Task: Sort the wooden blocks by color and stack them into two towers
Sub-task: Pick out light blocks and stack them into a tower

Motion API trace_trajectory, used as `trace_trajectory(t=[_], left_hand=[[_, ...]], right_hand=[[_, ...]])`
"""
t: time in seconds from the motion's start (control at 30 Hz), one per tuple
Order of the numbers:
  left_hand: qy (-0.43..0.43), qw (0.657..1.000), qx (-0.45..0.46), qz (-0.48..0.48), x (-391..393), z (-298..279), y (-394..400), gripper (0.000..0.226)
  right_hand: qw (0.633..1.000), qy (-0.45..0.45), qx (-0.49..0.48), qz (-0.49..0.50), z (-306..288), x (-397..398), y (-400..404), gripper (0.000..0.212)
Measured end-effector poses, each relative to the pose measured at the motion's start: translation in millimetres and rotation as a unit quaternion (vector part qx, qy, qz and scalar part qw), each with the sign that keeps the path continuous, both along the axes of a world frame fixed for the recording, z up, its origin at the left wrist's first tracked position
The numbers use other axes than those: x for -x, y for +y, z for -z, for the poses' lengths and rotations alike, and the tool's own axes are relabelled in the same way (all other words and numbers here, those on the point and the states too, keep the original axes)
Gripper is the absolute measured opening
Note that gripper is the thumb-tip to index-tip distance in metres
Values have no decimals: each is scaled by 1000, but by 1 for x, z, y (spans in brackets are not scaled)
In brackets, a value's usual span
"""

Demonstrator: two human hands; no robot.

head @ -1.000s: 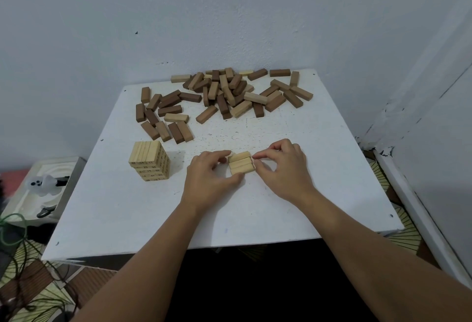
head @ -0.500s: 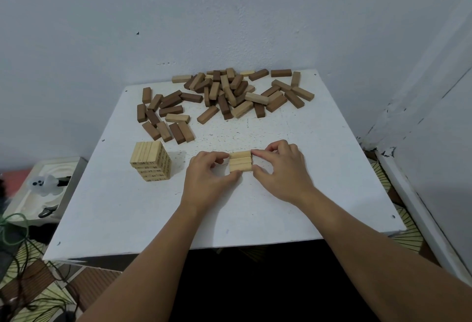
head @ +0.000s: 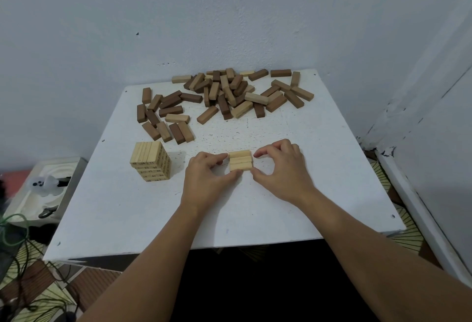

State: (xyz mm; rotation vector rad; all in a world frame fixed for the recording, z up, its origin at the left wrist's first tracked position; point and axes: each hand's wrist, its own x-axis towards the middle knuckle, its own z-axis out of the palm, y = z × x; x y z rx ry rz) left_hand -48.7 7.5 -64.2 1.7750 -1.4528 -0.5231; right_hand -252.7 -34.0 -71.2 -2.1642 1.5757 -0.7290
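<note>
Squaring a row of three light blocks at table centre, your left hand and right hand pinch its ends; next, probably lift it onto the light tower at nine o'clock.

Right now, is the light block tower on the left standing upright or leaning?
Upright. The light tower stands square on the white table, its layers lined up with no visible lean, apart from both hands.

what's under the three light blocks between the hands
Only the white tabletop; the row of three light wooden blocks lies flat as one layer. Whether anything lies under them cannot be seen.
</note>
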Motion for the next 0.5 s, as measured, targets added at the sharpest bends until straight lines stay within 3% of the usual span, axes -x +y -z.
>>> trace_trajectory(t=[0.5], left_hand=[[12,1000,-10,4,0,-5,0,51]], right_hand=[[1000,-9,-2,-5,-2,-1,1,30]])
